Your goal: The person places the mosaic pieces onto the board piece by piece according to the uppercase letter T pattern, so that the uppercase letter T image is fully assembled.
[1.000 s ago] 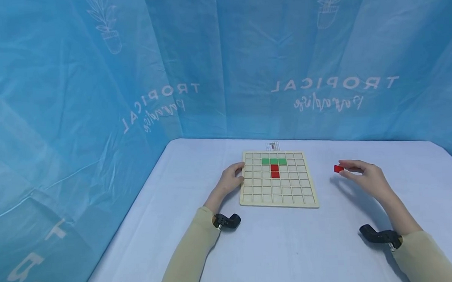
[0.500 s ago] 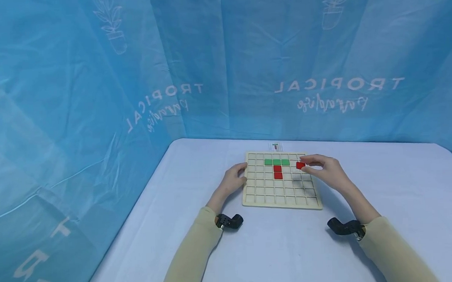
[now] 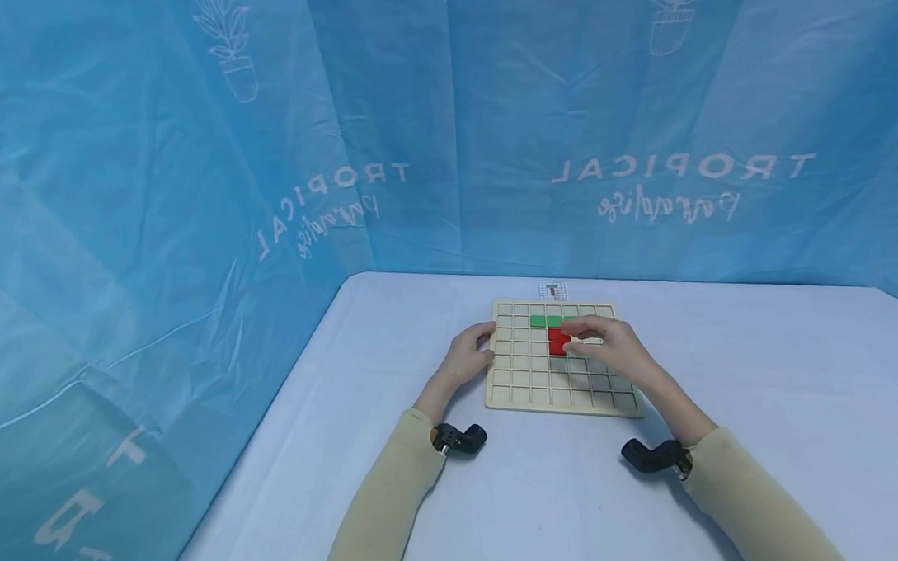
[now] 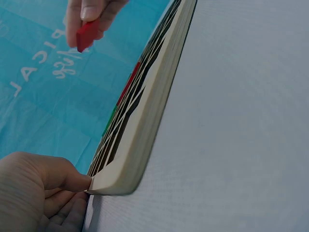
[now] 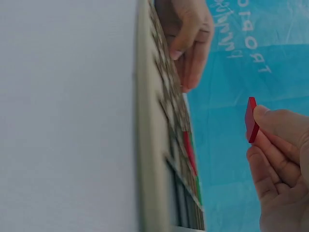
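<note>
A pale wooden grid board (image 3: 522, 377) lies on the table. My left hand (image 3: 465, 360) grips its left edge; the thumb lies against that edge in the left wrist view. Over the board's middle, my right hand (image 3: 613, 351) pinches a flat red square tile (image 5: 252, 121) between thumb and fingers. Both wrist views show this tile raised off the board. A row of green tiles (image 3: 545, 321) sits near the board's far side, partly behind my right fingers. Red tiles (image 4: 128, 84) lie in the column below the row; in the head view the held tile overlaps them.
A small printed grid card (image 3: 553, 291) with a coloured pattern lies just beyond the board's far edge. White cloth (image 3: 531, 492) covers the table. A blue printed curtain (image 3: 503, 130) hangs behind and to the left.
My right hand has carried the red tile leftward from the table's right side to over the board's middle. The left hand stays at the board's left edge.
</note>
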`<state>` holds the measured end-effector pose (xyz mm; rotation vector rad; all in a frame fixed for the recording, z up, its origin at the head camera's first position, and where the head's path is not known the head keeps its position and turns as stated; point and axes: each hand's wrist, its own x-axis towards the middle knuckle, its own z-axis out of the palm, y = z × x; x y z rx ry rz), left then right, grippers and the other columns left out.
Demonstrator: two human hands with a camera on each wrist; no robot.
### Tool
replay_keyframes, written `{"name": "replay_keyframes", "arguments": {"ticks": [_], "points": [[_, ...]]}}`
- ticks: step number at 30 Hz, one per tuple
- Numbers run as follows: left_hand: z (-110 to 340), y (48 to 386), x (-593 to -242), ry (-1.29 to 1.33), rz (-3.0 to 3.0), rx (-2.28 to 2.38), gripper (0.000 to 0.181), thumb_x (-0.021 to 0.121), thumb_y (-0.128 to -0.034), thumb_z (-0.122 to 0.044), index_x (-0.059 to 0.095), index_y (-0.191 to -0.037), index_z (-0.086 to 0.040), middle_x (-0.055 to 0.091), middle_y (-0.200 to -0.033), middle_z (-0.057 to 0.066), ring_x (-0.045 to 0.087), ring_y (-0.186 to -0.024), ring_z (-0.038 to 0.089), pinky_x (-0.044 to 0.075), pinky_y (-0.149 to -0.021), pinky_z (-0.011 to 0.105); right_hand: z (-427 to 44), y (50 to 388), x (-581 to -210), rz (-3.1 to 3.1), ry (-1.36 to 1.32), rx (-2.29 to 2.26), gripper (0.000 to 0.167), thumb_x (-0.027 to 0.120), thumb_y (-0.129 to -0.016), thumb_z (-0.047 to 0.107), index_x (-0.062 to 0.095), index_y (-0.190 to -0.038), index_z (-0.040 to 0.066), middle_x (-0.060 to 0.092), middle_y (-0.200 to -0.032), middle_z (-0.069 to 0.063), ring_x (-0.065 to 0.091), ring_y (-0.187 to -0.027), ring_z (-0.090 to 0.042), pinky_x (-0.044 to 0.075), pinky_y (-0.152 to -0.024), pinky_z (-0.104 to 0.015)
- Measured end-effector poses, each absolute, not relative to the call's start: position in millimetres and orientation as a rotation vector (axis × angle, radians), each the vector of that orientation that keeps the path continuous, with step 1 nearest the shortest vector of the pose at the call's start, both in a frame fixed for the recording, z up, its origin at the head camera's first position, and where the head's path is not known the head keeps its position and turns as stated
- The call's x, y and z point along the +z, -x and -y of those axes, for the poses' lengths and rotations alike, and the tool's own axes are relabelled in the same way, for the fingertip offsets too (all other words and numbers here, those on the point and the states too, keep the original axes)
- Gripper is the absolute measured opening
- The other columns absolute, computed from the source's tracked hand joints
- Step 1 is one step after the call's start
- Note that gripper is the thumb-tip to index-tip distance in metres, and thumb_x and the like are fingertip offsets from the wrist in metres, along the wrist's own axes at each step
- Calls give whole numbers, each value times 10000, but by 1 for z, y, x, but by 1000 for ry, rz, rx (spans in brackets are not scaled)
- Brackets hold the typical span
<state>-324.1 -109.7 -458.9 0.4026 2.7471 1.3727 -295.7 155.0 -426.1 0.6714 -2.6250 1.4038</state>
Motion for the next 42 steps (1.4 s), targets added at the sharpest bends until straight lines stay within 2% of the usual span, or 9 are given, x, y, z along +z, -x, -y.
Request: {"name": "replay_keyframes", "arguments": {"ticks": [10,26,36,40,42], "points": [[109,323,-460,-398,-2744,1376,564,529,-844,0,420,-1397,-5,435,-1416,123,389,-1313,207,299,-1096,280,-149,291,-444,2663,-682,1298,328,715,-843,152,675,-1163,97,648,-1149,-72,604,-1015,-281,532,-844,-442],[112,323,-463,-429,-2737,1387,565,532,-838,16,422,-1392,9,433,-1414,140,397,-1306,226,314,-1090,283,-150,293,-464,2664,-747,1150,332,758,-802,152,700,-1128,129,671,-1057,10,603,-967,-167,525,-833,-382],[112,323,-463,-429,-2748,1385,557,528,-845,17,423,-1392,9,434,-1414,137,392,-1311,225,309,-1093,288,-150,292,-465,2674,-752,1130,338,749,-813,178,695,-1144,140,659,-1087,-7,602,-1001,-181,514,-867,-411],[112,324,-462,-432,-2752,1381,560,529,-842,14,423,-1392,8,432,-1416,136,385,-1315,223,302,-1097,287,-152,294,-458,2665,-684,1262,345,727,-836,230,681,-1164,133,653,-1135,-26,608,-1042,-232,520,-878,-430],[112,325,-463,-429,-2753,1381,562,531,-842,12,422,-1393,6,431,-1417,133,382,-1317,221,299,-1098,284,-156,295,-452,2619,-621,1378,352,702,-859,252,667,-1179,110,647,-1158,-52,601,-1062,-252,525,-878,-400]]}}
